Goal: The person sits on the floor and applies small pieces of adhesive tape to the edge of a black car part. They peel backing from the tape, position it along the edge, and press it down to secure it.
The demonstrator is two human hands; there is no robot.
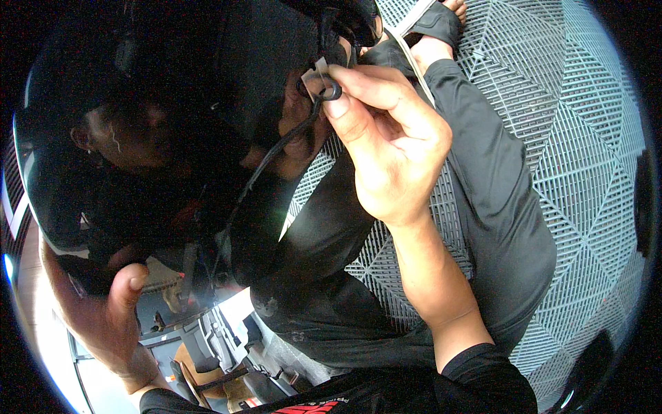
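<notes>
My right hand (396, 127), at the upper middle, pinches a looped black cord (272, 153) between thumb and index finger. A small pale translucent tab (314, 77) sits at the loop, next to the fingertips. From there the cord trails down to the lower left across a large glossy black panel (176, 41). The panel mirrors my hand and upper body. At its lower left edge my left hand (114, 321) holds the rim. Its thumb is on the front face; most of its other fingers are hidden by the panel.
A grey interlocking grid floor (586, 145) spreads to the right. My legs in dark trousers (493, 200) lie across the middle and right, with a dark sandal (438, 29) at the top. Below the panel are grey and white parts (224, 338), partly hidden.
</notes>
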